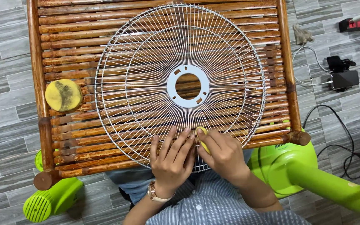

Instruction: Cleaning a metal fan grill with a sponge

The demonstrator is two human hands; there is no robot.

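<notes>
A round white wire fan grille (180, 85) with a white ring hub lies flat on a brown bamboo slat table (63, 41). My left hand (172, 156) rests with its fingers spread on the grille's near rim; a watch is on that wrist. My right hand (221, 152) pinches a small yellow sponge (202, 137) against the wires at the same near rim, right beside the left fingers. A second round yellow sponge (63, 95), stained dark on top, lies on the table to the left of the grille.
Bright green fan parts stand on the grey tiled floor: a motor housing (48, 202) at lower left and a base with pole (309, 173) at lower right. Black cables, a phone with charger (343, 77) and a power strip (357, 23) lie to the right.
</notes>
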